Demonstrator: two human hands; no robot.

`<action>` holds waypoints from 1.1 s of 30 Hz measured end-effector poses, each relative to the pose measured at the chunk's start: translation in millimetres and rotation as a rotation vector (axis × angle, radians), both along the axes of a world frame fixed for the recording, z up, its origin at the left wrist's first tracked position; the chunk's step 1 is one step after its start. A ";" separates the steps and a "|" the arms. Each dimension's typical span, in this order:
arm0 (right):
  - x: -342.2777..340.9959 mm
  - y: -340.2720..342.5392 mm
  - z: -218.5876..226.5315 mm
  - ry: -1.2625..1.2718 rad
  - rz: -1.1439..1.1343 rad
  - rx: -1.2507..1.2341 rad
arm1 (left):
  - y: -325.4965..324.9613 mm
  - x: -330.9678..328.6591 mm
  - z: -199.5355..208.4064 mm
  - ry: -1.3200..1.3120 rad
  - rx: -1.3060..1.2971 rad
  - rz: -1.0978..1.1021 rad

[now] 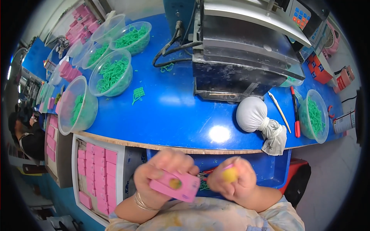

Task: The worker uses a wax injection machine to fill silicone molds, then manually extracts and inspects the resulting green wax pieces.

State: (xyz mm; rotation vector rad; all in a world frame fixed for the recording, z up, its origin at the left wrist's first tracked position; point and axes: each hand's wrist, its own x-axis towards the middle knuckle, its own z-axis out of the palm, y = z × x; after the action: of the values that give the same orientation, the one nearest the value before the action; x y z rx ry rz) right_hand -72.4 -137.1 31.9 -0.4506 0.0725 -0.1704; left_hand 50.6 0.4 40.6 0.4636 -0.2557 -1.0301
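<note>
My left hand (163, 165) is closed around a flat pink rubber-like block (189, 188), held tilted over my lap. A round opening in the block shows a yellow-green colour. Beside it, my right hand (244, 181) is closed on a small yellow piece (230, 174) with a pinkish edge; blur hides its exact kind. Between the hands, a red-handled tool (208, 170) is partly hidden. Behind and below them is a blue tray (283, 165) with some green wax-like pieces (204, 185) in it.
A dark press-like machine (231, 73) stands on the blue table (173, 115). Nearby lie a tied white cloth bag (252, 113), a pale stick (280, 111) and a red marker (296, 129). Plastic bowls (92, 115) hold green pieces. Pink blocks fill a tray (81, 142) at left; a person (31, 134) sits beyond.
</note>
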 end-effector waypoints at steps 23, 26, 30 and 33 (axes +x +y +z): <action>-1.2 3.3 3.7 0.100 0.046 -0.580 | -4.1 -17.3 26.6 -1.691 0.611 0.315; -2.9 8.6 2.7 0.091 0.056 -0.643 | 1.9 -19.9 5.1 -1.238 0.499 0.089; -2.8 20.9 3.1 0.169 -0.017 -0.514 | 1.5 -18.5 5.7 -0.575 0.253 0.186; -3.2 13.8 -2.8 0.138 -0.010 -0.627 | 3.1 -5.2 24.2 -0.209 0.321 0.146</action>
State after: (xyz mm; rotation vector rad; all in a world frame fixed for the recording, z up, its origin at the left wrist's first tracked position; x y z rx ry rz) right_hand -75.6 -123.4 29.1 -1.0882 0.1574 -0.1698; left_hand 45.4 3.5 64.8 0.8712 -0.2386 -0.8823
